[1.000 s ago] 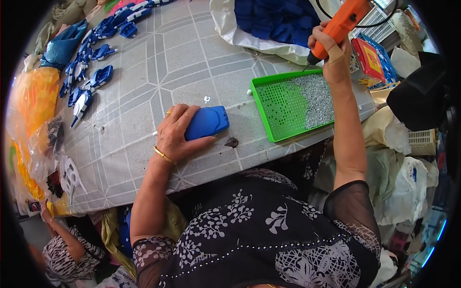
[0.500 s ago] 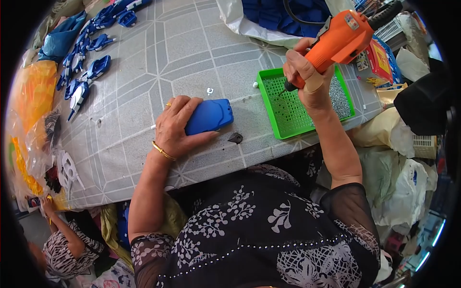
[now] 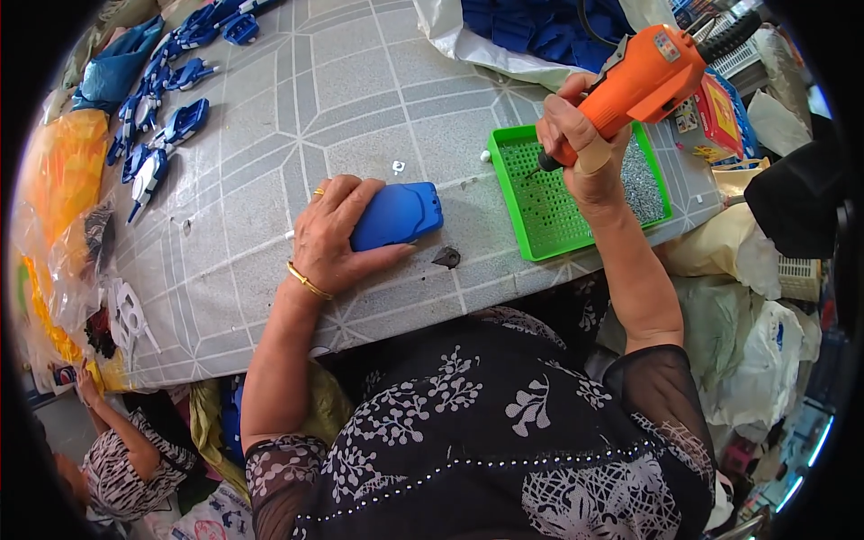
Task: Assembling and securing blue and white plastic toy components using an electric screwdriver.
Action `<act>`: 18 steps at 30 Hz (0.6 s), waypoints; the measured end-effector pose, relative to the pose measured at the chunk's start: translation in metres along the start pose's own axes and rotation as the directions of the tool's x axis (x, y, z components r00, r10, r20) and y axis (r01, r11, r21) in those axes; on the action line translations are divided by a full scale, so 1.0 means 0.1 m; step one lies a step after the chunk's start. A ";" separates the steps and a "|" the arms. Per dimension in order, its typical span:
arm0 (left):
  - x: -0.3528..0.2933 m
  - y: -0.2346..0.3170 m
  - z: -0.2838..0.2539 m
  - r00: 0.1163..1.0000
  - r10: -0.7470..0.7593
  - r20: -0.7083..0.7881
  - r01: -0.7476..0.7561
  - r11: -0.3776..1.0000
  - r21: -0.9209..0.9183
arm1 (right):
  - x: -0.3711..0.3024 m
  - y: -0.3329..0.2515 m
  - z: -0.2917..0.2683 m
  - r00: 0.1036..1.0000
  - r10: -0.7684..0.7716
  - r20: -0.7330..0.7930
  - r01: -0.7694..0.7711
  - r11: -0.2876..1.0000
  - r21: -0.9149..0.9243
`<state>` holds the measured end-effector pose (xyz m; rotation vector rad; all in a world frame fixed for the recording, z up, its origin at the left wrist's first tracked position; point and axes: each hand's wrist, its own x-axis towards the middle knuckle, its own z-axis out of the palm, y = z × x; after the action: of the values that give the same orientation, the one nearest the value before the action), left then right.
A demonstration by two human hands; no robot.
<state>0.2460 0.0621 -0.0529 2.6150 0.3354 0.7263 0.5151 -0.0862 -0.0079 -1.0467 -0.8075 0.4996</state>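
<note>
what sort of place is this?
Probably a small assembly workshop: an orange power tool in the right hand, a green tray of small greyish pieces, and many similar blue-and-white parts lying on the table.

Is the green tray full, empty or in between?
In between: small silvery pieces cover the right end of the green tray, while its holed floor shows bare on the left.

Orange screwdriver (image 3: 637, 79) now over left of green tray (image 3: 556, 223)
</note>
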 end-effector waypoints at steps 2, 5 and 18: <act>0.00 -0.01 0.00 1.000 0.004 0.000 -0.004 1.000 0.002 | -0.01 0.00 0.00 0.999 -0.024 -0.034 0.024 1.000 -0.002; -0.01 0.00 0.01 1.000 -0.005 0.002 0.005 1.000 -0.004 | -0.02 0.01 -0.04 1.000 -0.002 -0.026 0.002 1.000 -0.005; -0.01 0.07 0.00 0.999 -0.028 0.029 0.025 0.995 0.101 | 0.05 -0.14 0.03 1.000 -0.019 -0.001 0.019 0.991 0.129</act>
<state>0.2461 0.0557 -0.0508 2.7072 0.4067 0.6772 0.5158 -0.0873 0.0071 -0.9185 -0.7742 0.5283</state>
